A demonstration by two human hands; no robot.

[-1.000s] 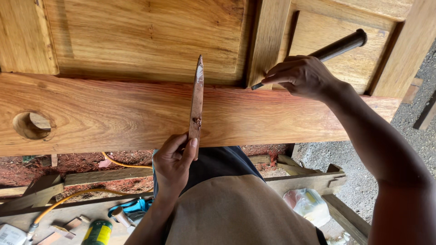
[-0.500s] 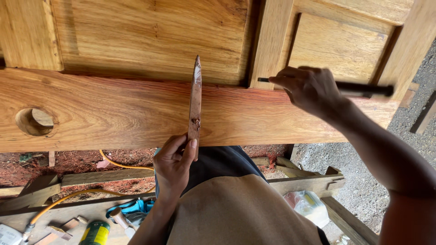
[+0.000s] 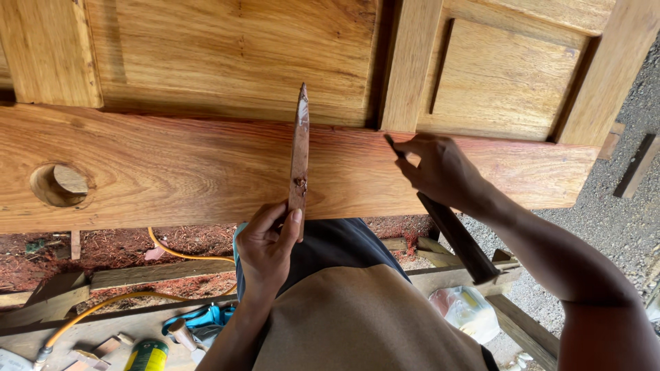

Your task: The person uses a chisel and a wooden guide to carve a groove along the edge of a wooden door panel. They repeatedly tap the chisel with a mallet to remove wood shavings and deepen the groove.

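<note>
A long reddish wooden plank [image 3: 172,172] lies across a panelled wooden door [image 3: 240,55]. My left hand [image 3: 265,247] grips the lower end of a narrow, pointed wooden slat [image 3: 300,151] that stands upright on the plank. My right hand [image 3: 440,168] holds a dark-handled tool [image 3: 457,240] with its thin tip touching the plank's upper edge; the dark handle points down and to the right, under my wrist. A round hole [image 3: 58,185] is cut through the plank at the left.
Below the plank are reddish sawdust, a yellow hose [image 3: 124,302], a blue tool [image 3: 199,319], a green and yellow can [image 3: 148,356], wood scraps and a plastic bag [image 3: 464,309]. Gravel ground [image 3: 619,227] lies on the right. Low wooden frame pieces [image 3: 158,271] run beneath.
My right hand has swung the dark-handled tool round: its handle pointed up right, then sideways, and now points down right, tip on the plank. The left hand and slat stay put.
</note>
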